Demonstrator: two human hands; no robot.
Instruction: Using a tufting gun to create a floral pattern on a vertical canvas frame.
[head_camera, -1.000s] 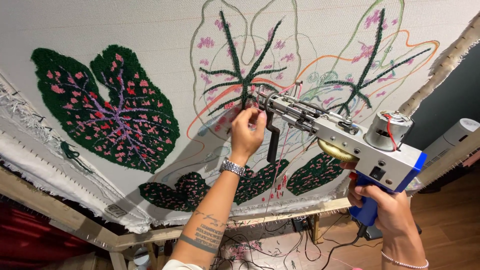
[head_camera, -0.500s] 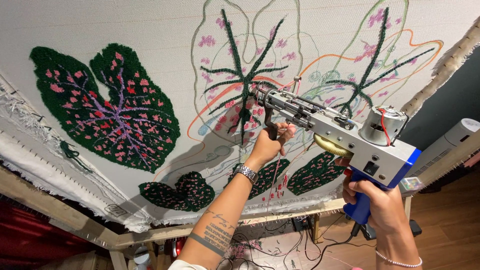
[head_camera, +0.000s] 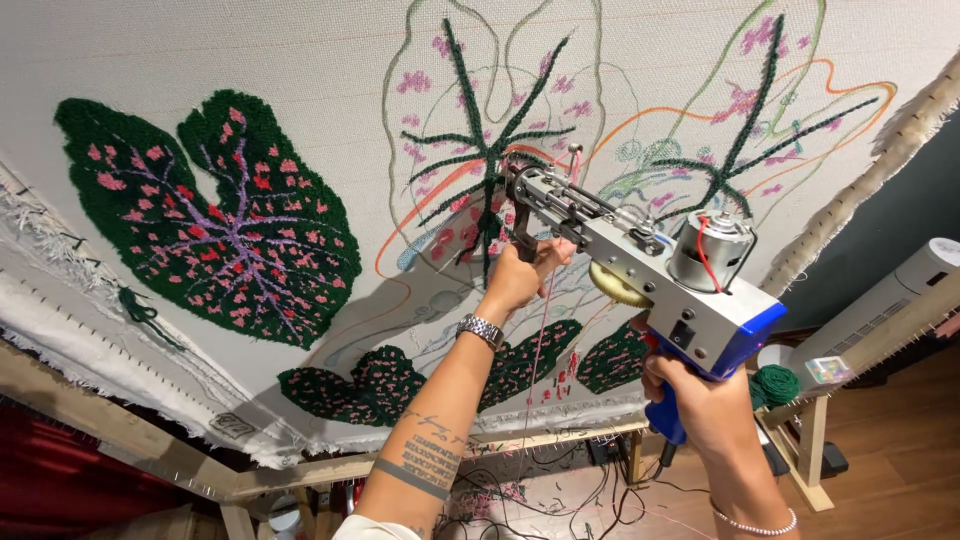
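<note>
Tufting gun (head_camera: 640, 275) sits centre frame, needle end at 10 o'clock pressed to the white backing cloth (head_camera: 250, 90), blue grip end at 4 o'clock. Silver body, small motor with red wire on top, brass gear underneath.

Left hand (head_camera: 522, 278) is wrapped closed round the black front handle under the gun's nose, just below the needle. Metal watch (head_camera: 481, 329) on that wrist, tattoos on the forearm. Thin pink yarn (head_camera: 540, 350) hangs down past that hand.

Right hand (head_camera: 700, 400) is clenched on the blue rear grip at 5 o'clock; bead bracelet on the wrist. Trigger finger is hidden by the housing, can't tell.

Needle touches the cloth at the middle leaf outline (head_camera: 480, 150), dark green veins and pink flecks, mostly unfilled. At 9 o'clock: finished leaf (head_camera: 215, 225), dark green with pink spots and purple veins. Smaller filled green patches at 6 o'clock.

Cloth is stretched on a wooden frame (head_camera: 120, 430). Green yarn cone (head_camera: 775, 385) at 4 o'clock by the frame's corner, white tower appliance behind it. Cables on the floor (head_camera: 880, 470) under the frame.
</note>
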